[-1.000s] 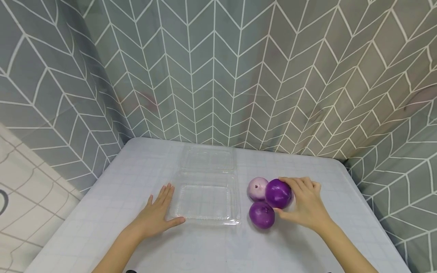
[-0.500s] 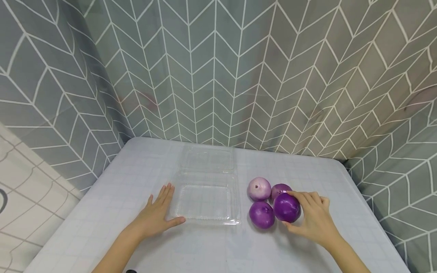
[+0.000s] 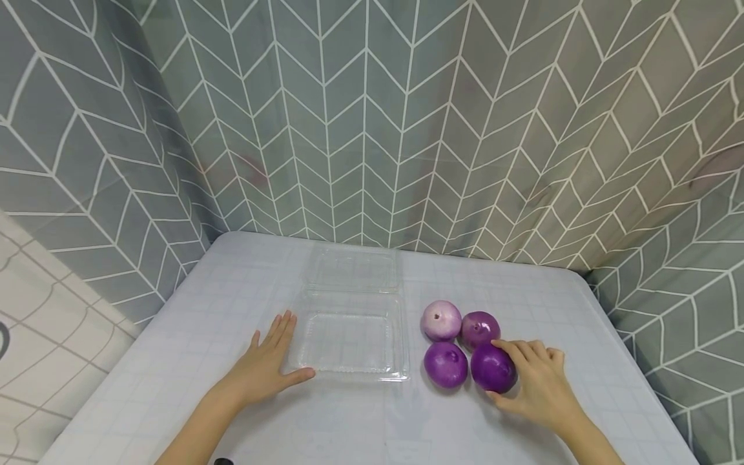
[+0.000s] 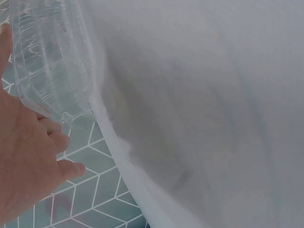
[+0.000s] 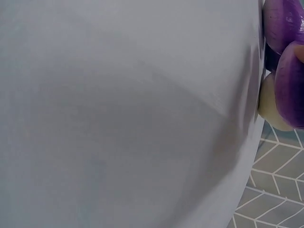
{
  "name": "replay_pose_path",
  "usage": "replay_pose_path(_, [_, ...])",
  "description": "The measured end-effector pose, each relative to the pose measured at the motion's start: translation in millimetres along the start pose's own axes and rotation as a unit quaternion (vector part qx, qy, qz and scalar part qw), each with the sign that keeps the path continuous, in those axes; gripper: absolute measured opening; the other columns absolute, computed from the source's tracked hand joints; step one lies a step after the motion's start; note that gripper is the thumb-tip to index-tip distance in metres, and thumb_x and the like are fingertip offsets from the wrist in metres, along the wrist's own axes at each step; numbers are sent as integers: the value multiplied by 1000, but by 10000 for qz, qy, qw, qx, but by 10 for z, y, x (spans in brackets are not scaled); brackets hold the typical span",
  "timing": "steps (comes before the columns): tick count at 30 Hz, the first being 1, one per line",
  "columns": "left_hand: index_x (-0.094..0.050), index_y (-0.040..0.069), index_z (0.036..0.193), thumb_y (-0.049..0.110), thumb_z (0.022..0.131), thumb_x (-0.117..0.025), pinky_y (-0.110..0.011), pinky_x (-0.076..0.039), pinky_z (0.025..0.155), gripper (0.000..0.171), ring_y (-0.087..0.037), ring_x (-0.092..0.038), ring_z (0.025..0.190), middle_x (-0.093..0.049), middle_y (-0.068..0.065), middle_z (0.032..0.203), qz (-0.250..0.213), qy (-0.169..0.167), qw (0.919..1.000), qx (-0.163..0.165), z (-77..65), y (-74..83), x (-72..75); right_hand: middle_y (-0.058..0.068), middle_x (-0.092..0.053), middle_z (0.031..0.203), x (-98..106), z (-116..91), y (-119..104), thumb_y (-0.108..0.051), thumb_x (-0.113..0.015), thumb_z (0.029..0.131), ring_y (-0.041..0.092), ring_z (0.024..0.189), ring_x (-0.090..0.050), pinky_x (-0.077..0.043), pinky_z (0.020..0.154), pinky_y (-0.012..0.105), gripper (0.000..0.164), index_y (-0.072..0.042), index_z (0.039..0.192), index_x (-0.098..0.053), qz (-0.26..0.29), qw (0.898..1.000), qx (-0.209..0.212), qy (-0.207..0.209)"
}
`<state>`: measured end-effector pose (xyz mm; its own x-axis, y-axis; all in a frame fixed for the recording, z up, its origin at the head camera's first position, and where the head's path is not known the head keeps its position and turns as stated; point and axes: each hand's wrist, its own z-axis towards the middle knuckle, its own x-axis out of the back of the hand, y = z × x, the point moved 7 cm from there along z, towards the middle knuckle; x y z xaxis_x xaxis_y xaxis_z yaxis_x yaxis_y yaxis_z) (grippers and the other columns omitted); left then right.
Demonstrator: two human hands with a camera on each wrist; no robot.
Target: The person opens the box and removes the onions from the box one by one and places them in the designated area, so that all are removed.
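Observation:
Four round vegetables that look like red onions are grouped right of centre in the head view. My right hand (image 3: 537, 381) holds the dark glossy front-right onion (image 3: 493, 368) between thumb and fingers, low beside the others. Left of it sits another purple onion (image 3: 445, 365); behind them are a purple onion (image 3: 479, 330) and a paler pink one (image 3: 441, 321). A clear plastic clamshell box (image 3: 349, 342) lies unfolded left of the onions. My left hand (image 3: 264, 371) rests flat at its left edge, fingers straight. The left wrist view shows the box wall (image 4: 52, 57) beside that hand.
The white table (image 3: 337, 426) has a light grid pattern. Behind it and to the sides hangs a grey curtain (image 3: 372, 129) with white chevron lines. A small black object (image 3: 223, 461) shows at the bottom edge, near the left forearm.
My right hand has brought its onion toward the front and down, from over the back-right onion to the front-right spot, uncovering the one behind. The left hand and box have stayed put.

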<state>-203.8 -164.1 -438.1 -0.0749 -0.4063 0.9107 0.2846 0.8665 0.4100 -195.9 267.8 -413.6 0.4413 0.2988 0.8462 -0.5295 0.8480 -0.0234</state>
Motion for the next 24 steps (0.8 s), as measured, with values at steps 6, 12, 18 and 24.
replay_pose_path(6, [-18,-8,149,64,82,-62,-69,-12,107,108,-41,-12,144,-13,-24,157,17,20,10000,-12,0,3,10,1,-59,104,-91,-52,-3,-50,-87,44,21,90,-47,-26,70,41,91,-14,122,-59,-11,9995,-77,-309])
replay_pose_path(12, [-18,-8,150,64,82,-62,-68,-12,107,108,-40,-11,144,-13,-22,157,34,-16,10000,22,0,8,25,4,-56,106,-139,-75,9,-47,-88,44,23,91,-46,-26,69,39,93,-12,124,-56,-62,9989,-188,-422])
replay_pose_path(18, [-18,-8,149,64,82,-62,-69,-12,107,108,-40,-11,144,-13,-22,157,36,1,10000,15,2,4,26,7,-57,108,-162,-74,10,-45,-89,44,25,94,-45,-25,70,38,94,-7,123,-55,16,9984,-332,-454])
replay_pose_path(24, [-18,-8,150,65,82,-61,-68,-11,108,109,-41,-10,144,-11,-22,157,-37,-24,10000,12,2,-2,22,8,-58,112,-170,-88,6,-51,-90,44,26,96,-46,-24,69,38,99,-8,126,-54,75,9979,-417,-486])
